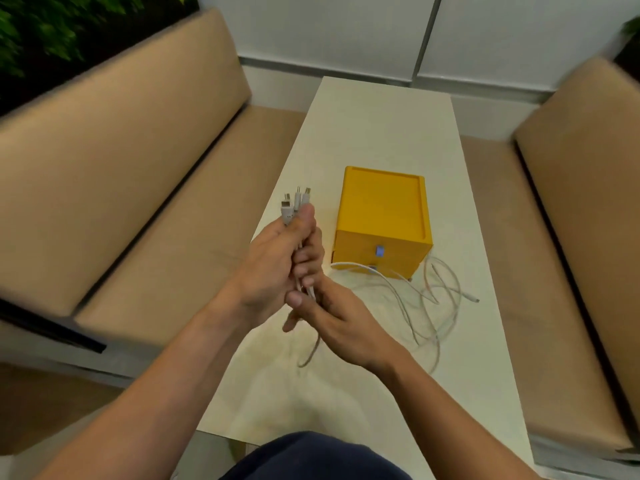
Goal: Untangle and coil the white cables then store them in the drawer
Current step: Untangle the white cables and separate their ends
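Our left hand [273, 268] grips the white cables [346, 263] by their plugs and our right hand [339, 317] pinches them below. Nothing looks coiled yet, and the drawer [360, 244] is shut.

A pale tabletop [381, 133] runs between a tan cushioned left bench [121, 157] and right bench [575, 188]; green foliage [48, 29] shows above the left one.

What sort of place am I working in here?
Likely a lounge or booth-style seating nook: a tan cushioned bench left, a matching bench right, a long narrow white table between them, green foliage behind.
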A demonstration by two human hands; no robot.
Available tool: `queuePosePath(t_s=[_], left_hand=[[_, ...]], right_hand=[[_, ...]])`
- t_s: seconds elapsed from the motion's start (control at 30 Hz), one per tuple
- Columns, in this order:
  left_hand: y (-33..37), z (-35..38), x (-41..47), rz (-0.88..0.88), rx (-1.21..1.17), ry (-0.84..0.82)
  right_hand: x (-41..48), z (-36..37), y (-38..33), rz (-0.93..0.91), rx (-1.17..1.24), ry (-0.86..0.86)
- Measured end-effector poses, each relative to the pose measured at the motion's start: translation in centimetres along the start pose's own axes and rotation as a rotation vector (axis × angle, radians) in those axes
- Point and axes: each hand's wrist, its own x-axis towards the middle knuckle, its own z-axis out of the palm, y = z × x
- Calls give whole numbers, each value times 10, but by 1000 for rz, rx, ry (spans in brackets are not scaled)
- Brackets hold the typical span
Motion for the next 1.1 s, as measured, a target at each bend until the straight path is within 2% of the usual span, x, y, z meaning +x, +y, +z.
queuePosePath(t_s=[0.17, 0.3, 0.4, 0.53, 0.63, 0.77, 0.87, 0.97, 1.1], left_hand=[[9, -12, -1, 53, -60, 86], [2, -12, -3, 29, -199, 91], [-3, -8, -3, 11, -230, 74], [-5, -9, -4, -14, -164, 25], [-3, -10, -4, -18, -123, -4], [-2, -10, -3, 17, -6, -31], [-3, -8, -1, 61, 97, -48], [-5, -7, 1, 66, 78, -41], [-6, -10, 1, 47, 166, -33]], right_hand=[[-3, -6, -1, -38, 55, 98], [-6, -11, 6, -23, 44, 262], [-8, -14, 7, 43, 107, 232], [-12, -23, 7, 118, 95, 145], [-15, -27, 2, 100, 92, 101], [-12, -24, -7, -44, 49, 381], [-4, -21, -17, -101, 106, 446], [6, -18, -22, -97, 157, 399], [13, -12, -22, -68, 213, 314]])
